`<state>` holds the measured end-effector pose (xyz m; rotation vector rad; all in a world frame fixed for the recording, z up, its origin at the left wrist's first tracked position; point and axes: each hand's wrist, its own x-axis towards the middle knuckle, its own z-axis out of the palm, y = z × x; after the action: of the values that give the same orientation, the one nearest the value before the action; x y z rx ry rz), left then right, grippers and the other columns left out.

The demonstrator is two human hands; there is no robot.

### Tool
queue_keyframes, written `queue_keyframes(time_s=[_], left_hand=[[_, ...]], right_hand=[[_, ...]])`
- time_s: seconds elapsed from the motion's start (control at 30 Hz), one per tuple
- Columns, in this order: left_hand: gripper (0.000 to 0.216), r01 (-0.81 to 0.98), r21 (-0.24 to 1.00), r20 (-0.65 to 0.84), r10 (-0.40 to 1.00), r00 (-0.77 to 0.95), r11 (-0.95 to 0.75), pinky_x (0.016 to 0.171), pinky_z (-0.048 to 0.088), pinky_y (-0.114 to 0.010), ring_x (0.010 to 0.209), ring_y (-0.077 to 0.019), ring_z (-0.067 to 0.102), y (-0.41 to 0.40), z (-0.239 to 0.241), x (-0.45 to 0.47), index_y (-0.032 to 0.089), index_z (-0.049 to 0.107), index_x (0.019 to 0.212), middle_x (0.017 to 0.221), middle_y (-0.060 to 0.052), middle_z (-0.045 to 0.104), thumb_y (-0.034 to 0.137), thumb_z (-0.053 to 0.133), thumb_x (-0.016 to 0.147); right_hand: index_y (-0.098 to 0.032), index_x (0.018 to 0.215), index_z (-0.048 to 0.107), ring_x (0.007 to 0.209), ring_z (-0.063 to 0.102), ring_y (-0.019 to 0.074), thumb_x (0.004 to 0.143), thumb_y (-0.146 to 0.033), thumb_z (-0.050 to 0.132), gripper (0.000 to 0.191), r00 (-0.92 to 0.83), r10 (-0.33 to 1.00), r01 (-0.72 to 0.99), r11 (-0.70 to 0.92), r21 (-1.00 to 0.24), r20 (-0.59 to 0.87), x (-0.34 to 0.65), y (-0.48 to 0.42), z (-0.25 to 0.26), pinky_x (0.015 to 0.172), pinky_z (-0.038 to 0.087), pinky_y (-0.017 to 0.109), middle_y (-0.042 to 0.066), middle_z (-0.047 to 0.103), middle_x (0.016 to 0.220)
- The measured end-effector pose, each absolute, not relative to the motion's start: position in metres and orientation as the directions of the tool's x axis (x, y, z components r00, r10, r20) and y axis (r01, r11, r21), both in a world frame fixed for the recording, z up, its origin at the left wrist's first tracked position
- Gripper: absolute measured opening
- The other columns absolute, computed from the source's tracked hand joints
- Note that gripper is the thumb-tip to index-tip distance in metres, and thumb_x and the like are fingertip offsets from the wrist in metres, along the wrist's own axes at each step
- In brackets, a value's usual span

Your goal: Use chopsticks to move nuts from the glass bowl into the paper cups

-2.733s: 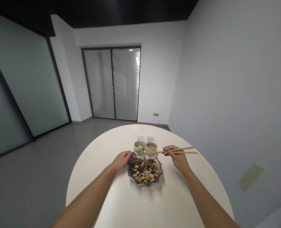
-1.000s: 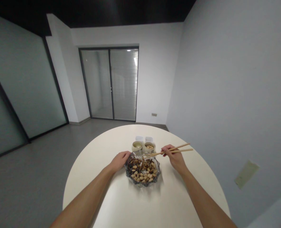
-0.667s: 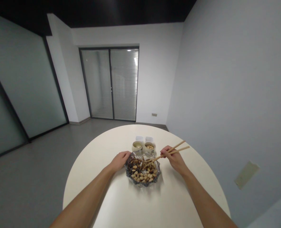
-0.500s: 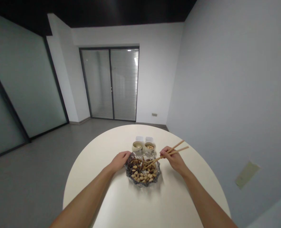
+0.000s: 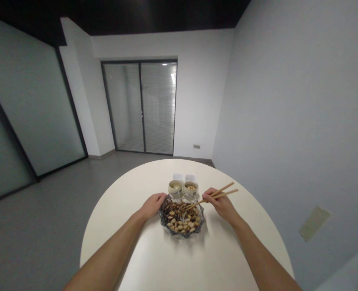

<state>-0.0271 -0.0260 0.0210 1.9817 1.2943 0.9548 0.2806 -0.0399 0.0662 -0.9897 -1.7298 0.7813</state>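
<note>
A scalloped glass bowl (image 5: 203, 221) sits in the middle of the table, filled with pistachios (image 5: 180, 227) at the near side and dark sunflower seeds (image 5: 167, 211) farther back and left. My left hand (image 5: 152, 205) grips the bowl's left rim, its fingertips partly hidden behind the edge. A pair of wooden chopsticks (image 5: 223, 189) is held in my right hand (image 5: 217, 201), right of the bowl. Their tips reach down among the seeds, close together; whether they pinch anything is too small to tell.
Just behind the bowl stand two small ceramic cups: the left cup (image 5: 175, 185) shows a bare inside, the right cup (image 5: 194, 193) holds pale nuts. Two white plastic dishes (image 5: 190, 177) lie beyond them. The round white table (image 5: 173, 270) faces a wall on the right.
The chopsticks have drawn closer together, and their rear ends have dipped and shifted slightly left. My right hand has moved a little left. My left hand stays on the rim.
</note>
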Motion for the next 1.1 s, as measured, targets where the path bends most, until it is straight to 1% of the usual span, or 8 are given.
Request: queue_keyframes(time_s=[0.43,0.8,1.0,1.1], left_hand=[[0.054,0.521,0.771,0.256,0.927,0.275,-0.367,0.085,0.047,-0.031,0.09,-0.0243,0.064,-0.025,0.02,-0.027,0.018,0.073,0.09,0.094,-0.006,0.075,0.054,0.033,0.095],[0.055,0.516,0.776,0.255,0.929,0.268,-0.362,0.088,0.047,-0.032,0.092,-0.0246,0.064,-0.028,0.021,-0.027,0.018,0.073,0.092,0.097,-0.006,0.075,0.055,0.033,0.094],[0.054,0.517,0.778,0.253,0.931,0.262,-0.357,0.089,0.046,-0.032,0.091,-0.0244,0.064,-0.027,0.02,-0.029,0.019,0.073,0.093,0.098,-0.006,0.075,0.056,0.034,0.093],[0.054,0.51,0.787,0.245,0.935,0.259,-0.347,0.088,0.047,-0.032,0.091,-0.0246,0.064,-0.027,0.02,-0.029,0.019,0.073,0.091,0.097,-0.006,0.075,0.057,0.035,0.092]], right_hand=[[-0.02,0.07,0.07,0.06,0.058,0.0175,0.078,-0.05,0.07,0.031,-0.131,0.863,0.198,0.505,-0.84,0.488,0.282,-0.036,0.064,0.057,0.047,0.029,0.002,0.064,0.062],[-0.021,0.071,0.071,0.059,0.061,0.019,0.075,-0.057,0.071,0.037,0.027,0.837,0.147,0.538,-0.83,0.547,0.281,-0.03,0.062,0.055,0.051,0.032,0.004,0.067,0.063],[-0.022,0.072,0.07,0.062,0.061,0.0193,0.081,-0.052,0.068,0.032,0.098,0.783,0.215,0.586,-0.782,0.614,0.279,-0.026,0.062,0.059,0.052,0.033,0.004,0.067,0.067],[-0.021,0.074,0.07,0.064,0.061,0.0189,0.083,-0.051,0.066,0.031,0.143,0.759,0.218,0.602,-0.768,0.635,0.279,-0.02,0.06,0.06,0.052,0.032,0.003,0.067,0.069]])
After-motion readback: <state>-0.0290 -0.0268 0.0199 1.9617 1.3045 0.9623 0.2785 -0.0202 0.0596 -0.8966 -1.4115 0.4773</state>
